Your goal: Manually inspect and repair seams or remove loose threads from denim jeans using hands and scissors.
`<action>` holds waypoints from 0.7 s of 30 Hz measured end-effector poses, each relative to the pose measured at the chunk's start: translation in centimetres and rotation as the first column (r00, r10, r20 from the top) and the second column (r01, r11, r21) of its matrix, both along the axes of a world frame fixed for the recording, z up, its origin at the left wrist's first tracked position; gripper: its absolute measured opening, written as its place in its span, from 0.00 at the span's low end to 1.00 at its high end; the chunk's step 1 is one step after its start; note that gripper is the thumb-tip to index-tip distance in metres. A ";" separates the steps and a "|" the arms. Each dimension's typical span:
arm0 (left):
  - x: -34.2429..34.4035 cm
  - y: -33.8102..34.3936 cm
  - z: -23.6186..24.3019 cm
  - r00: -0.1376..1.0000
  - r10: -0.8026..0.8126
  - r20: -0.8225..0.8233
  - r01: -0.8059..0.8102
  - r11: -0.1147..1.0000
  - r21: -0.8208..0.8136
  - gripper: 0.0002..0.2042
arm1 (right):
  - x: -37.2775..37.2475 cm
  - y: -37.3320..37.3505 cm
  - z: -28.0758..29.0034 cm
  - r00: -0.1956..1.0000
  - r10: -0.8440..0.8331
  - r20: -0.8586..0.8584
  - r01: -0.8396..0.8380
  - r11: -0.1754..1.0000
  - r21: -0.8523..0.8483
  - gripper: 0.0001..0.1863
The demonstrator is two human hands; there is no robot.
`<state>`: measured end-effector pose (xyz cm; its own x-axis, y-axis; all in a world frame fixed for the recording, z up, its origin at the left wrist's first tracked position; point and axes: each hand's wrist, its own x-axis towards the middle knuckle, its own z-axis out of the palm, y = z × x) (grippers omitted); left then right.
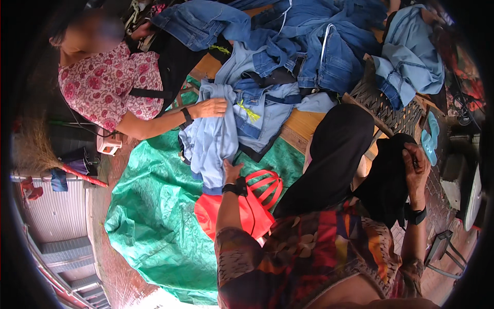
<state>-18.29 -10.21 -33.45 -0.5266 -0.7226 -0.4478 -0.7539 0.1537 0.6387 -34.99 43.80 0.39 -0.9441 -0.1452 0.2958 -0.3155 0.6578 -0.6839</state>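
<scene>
Head view: left hand (pixel 233 172) at the pale denim (pixel 216 147)

From where I stand, the pale denim lies bunched over the upper part of a green sheet (pixel 159 221), its lower end against a red bag (pixel 260 219). The wearer's left hand touches its right edge, thumb apart from the fingers; some fingertips are hidden, so I can't tell whether they pinch it. That forearm covers part of the bag. The right hand (pixel 417 162) curls at a black-clad knee (pixel 383 180); whether it grips the fabric, I can't make out. A co-worker's hand (pixel 210 108) lies flat on the same denim. Darker jeans (pixel 334 56) pile up beyond, cut off at the upper edge.
</scene>
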 end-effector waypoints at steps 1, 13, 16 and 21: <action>-2.7 0.3 2.4 0.996 -0.050 0.072 0.052 0.998 -0.024 0.52 | 0.2 0.4 0.2 1.000 -0.025 0.002 0.025 0.999 0.044 0.06; -5.1 -1.8 4.6 0.960 -0.151 0.236 0.180 0.978 -0.109 0.33 | 0.4 -2.5 1.2 0.995 0.010 -0.100 -0.011 1.000 -0.008 0.06; -10.7 10.1 6.1 0.983 -0.144 -0.113 0.179 0.884 0.433 0.41 | 0.7 -0.6 0.5 0.992 -0.051 -0.111 0.053 0.998 0.016 0.06; -18.5 13.9 6.3 0.817 -0.537 -0.211 0.570 0.809 0.147 0.30 | 0.5 -1.3 0.7 0.985 -0.023 -0.169 0.028 0.999 0.023 0.06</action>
<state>-36.76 3.69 -27.14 -0.8827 -0.1939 -0.4281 -0.4700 0.3758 0.7987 -34.47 42.53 1.08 -0.8844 -0.1311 0.4479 -0.4080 0.6832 -0.6056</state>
